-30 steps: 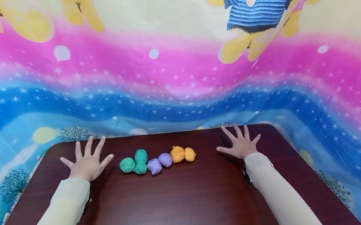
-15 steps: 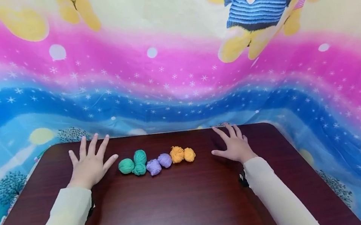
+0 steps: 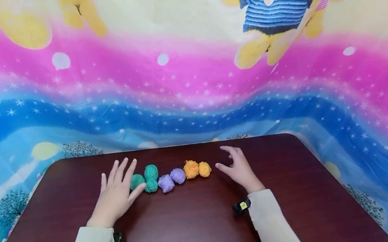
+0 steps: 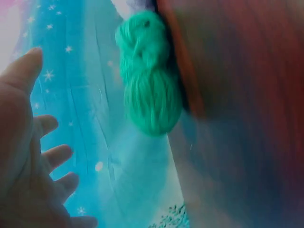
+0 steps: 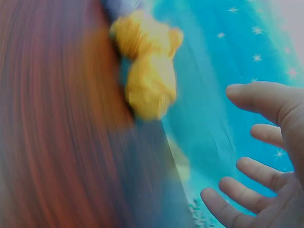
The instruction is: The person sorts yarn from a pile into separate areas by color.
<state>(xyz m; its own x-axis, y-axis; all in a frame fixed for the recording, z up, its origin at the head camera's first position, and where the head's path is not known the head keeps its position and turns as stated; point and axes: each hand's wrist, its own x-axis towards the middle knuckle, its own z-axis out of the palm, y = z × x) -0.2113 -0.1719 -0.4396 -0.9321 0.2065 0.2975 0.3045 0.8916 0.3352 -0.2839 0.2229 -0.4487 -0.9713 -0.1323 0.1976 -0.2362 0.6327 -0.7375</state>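
A row of small yarn balls lies near the far side of the table: three green yarn balls [image 3: 151, 172] at the left, two purple yarn balls [image 3: 166, 183] in the middle, two orange yarn balls [image 3: 191, 169] at the right. My left hand [image 3: 113, 197] hovers with spread fingers beside the green ones, its fingers and thumb overlapping the leftmost in the head view. To the right of the orange pair, my right hand [image 3: 238, 169] stands apart from them, thumb and fingers parted and holding nothing. The left wrist view shows green yarn [image 4: 152, 99] beyond the thumb; the right wrist view shows orange yarn [image 5: 152, 85].
The dark brown table [image 3: 186, 228] has rounded far corners. Behind it and along its sides hangs a printed curtain [image 3: 159, 84] with bears and snowflakes. A small black device [image 3: 241, 207] sits at the right wrist.
Both hands have moved inward toward the row and nearer the person. The left now overlaps the green yarn; the right fingers are less spread. The yarn balls keep their arrangement.
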